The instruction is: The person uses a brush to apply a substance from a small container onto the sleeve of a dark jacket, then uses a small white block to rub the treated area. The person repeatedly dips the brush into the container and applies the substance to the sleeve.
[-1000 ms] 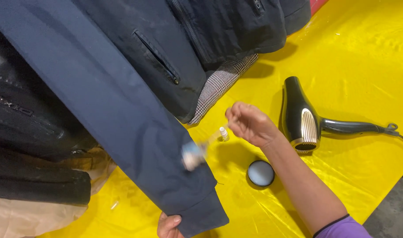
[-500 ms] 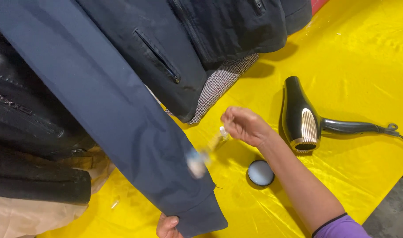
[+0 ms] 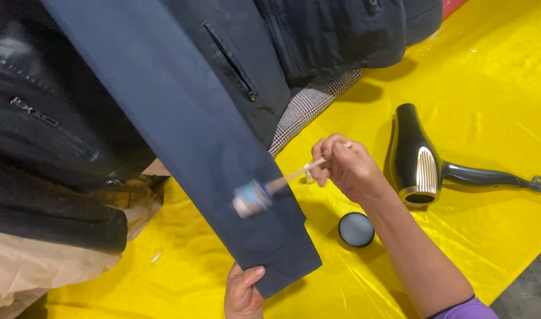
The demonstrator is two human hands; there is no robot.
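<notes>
Head view: brush on a navy sleeve over yellow sheeting

Head camera looks down on a navy jacket sleeve [image 3: 223, 177] that runs from the far left down toward the near middle, lying over a yellow plastic sheet [image 3: 489, 88]. The right hand [image 3: 346, 168] comes in from the near right, its grip pressed together around the thin handle of a small brush [image 3: 264, 192]. The brush's pale, blurred head rests on the sleeve, a little above the cuff. The left hand [image 3: 244, 292] is at the near edge, fingers closed on the cuff end of the sleeve and holding it down, thumb on top of the cloth.

Just right of the sleeve, near the right forearm, a small round tin [image 3: 356, 229] with a dark, greyish face sits on the sheet. Farther right lies a black hair dryer [image 3: 415, 156] with a ribbed silver band, nozzle pointing far and its handle and cord trailing to the right edge.

A checked fabric lining [image 3: 309, 109] shows under the dark jacket body at the far middle. On the left, black leather garments [image 3: 46, 147] are piled over tan paper [image 3: 40, 266].
</notes>
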